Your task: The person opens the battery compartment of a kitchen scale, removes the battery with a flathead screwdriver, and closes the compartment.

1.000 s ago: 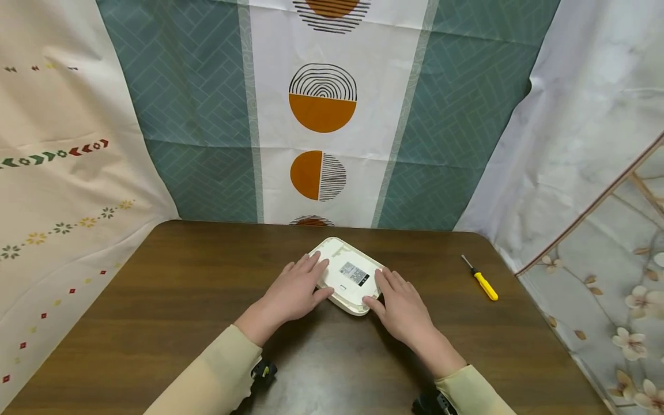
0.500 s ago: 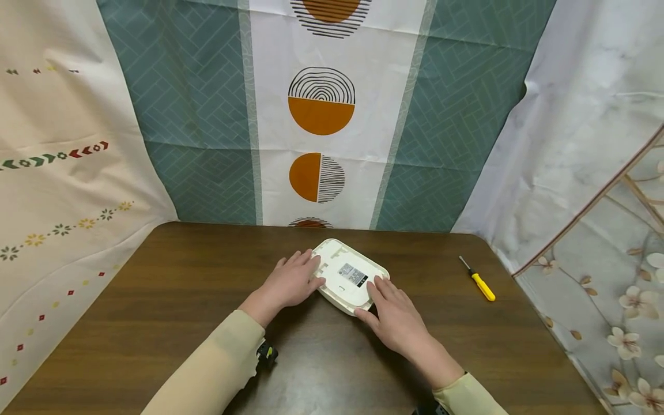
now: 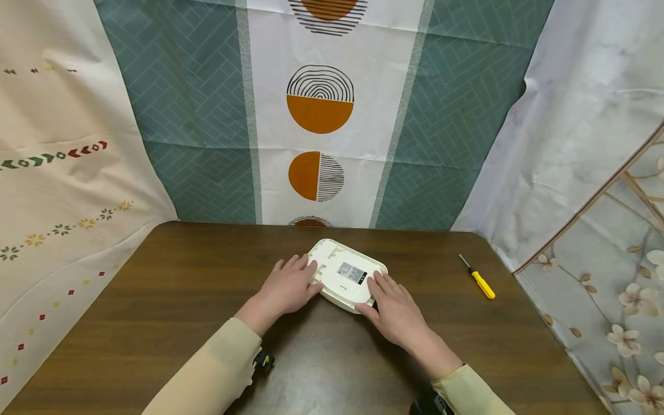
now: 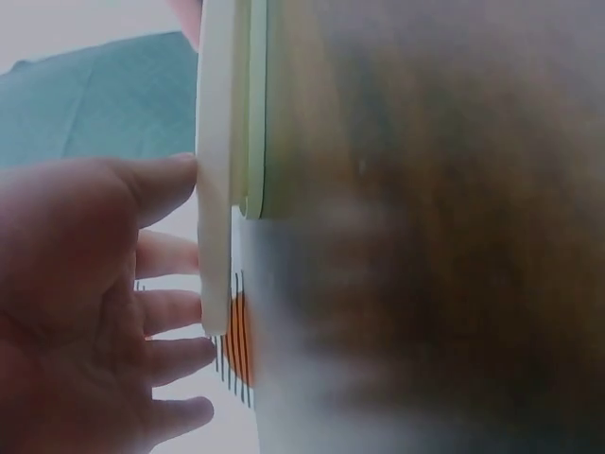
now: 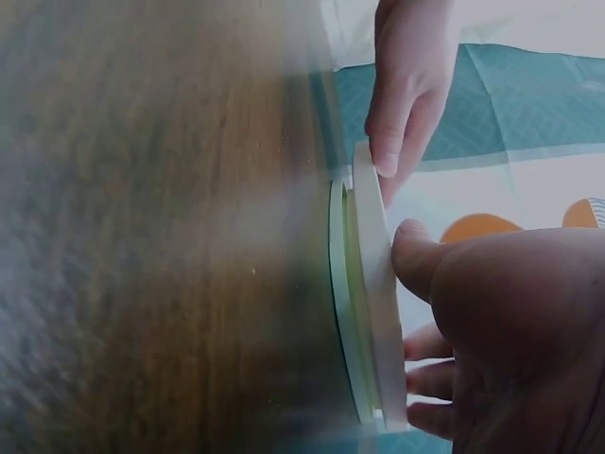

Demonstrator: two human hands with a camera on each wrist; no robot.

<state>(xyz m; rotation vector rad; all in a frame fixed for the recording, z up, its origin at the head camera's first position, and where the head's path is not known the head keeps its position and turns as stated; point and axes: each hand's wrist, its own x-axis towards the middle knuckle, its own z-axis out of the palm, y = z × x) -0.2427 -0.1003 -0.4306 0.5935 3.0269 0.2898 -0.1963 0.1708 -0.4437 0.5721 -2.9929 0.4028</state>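
Note:
A flat white device with rounded corners, probably a kitchen scale, lies on the table with a printed label facing up. My left hand touches its left edge, the fingers fairly straight. On the opposite corner rests my right hand, thumb at the near edge and fingers over the top. In the left wrist view, the thumb and fingertips meet the rim of the white body. A pale, thinner plate shows beneath the body in the right wrist view.
A screwdriver with a yellow handle lies at the right of the brown wooden table. Patterned cloths hang behind the table and on both sides.
Both hands have shifted slightly on the device; the left has slid toward its left edge and shows more of the top. The right fingers moved a little inward. The screwdriver stays put.

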